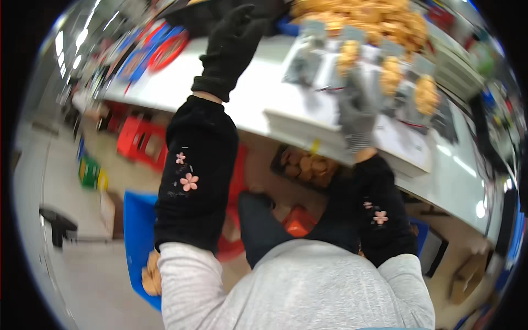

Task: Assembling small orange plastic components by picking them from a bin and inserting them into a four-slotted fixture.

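Note:
My left hand (232, 49), in a black glove, reaches out over the far side of the white worktable (181, 77). Its fingers look stretched apart beside a black tray (201, 15), with nothing visible in them. My right hand (355, 113), in a grey glove, lies at a white fixture board (404, 146) near the table's front edge; its fingers are smeared by motion. Along this board stand several grey metal blocks (308, 52). Tan, rounded pieces (391, 76) sit at some of them. Whether my right hand touches a piece is unclear.
Many tan pieces (363, 16) are heaped at the far side. Red and blue round trays (168, 50) lie at the far left. Under the table is a dark crate (308, 168) of tan pieces. A blue bin (140, 242) and red stool (142, 142) stand left.

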